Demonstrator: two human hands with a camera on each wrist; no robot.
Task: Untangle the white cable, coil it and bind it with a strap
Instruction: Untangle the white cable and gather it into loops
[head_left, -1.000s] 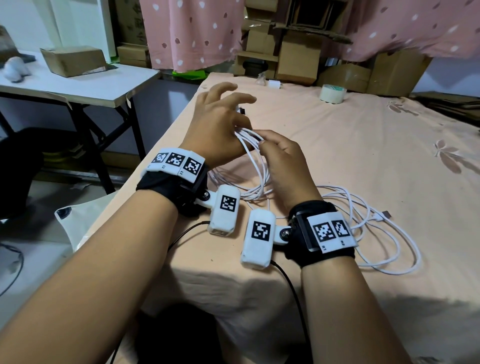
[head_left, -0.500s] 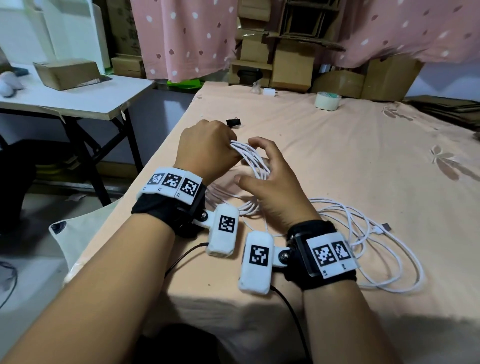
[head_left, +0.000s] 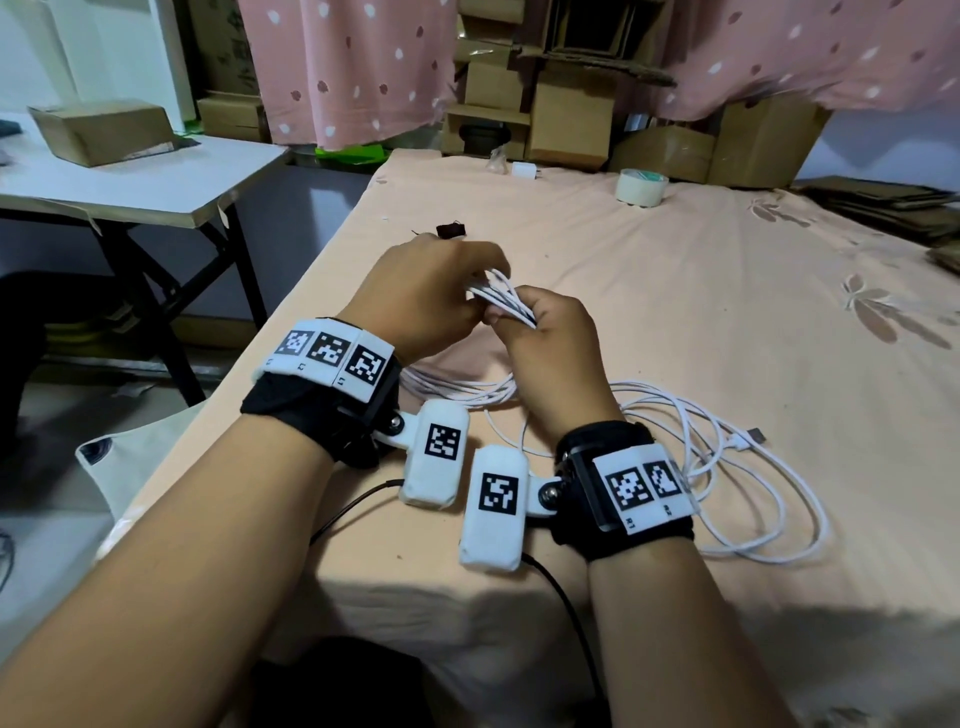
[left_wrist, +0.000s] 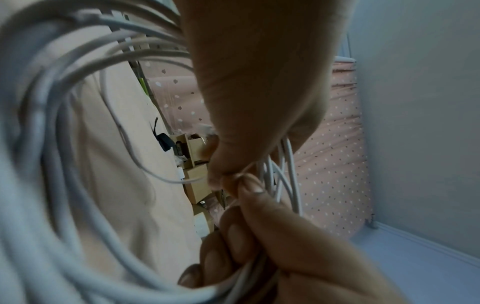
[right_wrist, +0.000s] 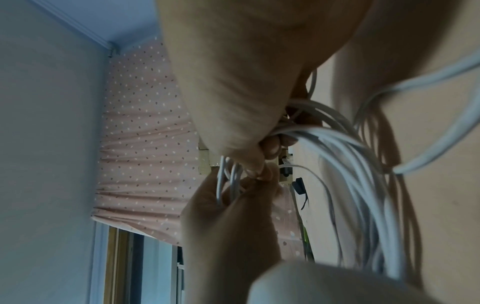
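Head view: both hands meet over the bench — left hand and right hand each clasp the white cable bundle; loose loops trail right. Black strap, probably, lies just beyond.

Both forearms reach fwd over the near edge of the bed, wrists close together, each w/ black band and white marker blocks. Left hand sits knuckles-up, fingers curled down and inward, tips meeting the right hand's; slightly blurred. Right hand is just beside it, back toward the head cam, fingers folded into a fist round the bunched loops of the white cable. Left wrist view: thumb and forefinger tips of one hand pinch together at the strands; the other hand's fingers wrap the bundle below. Hands touch at fingertips. Both held above the surface.
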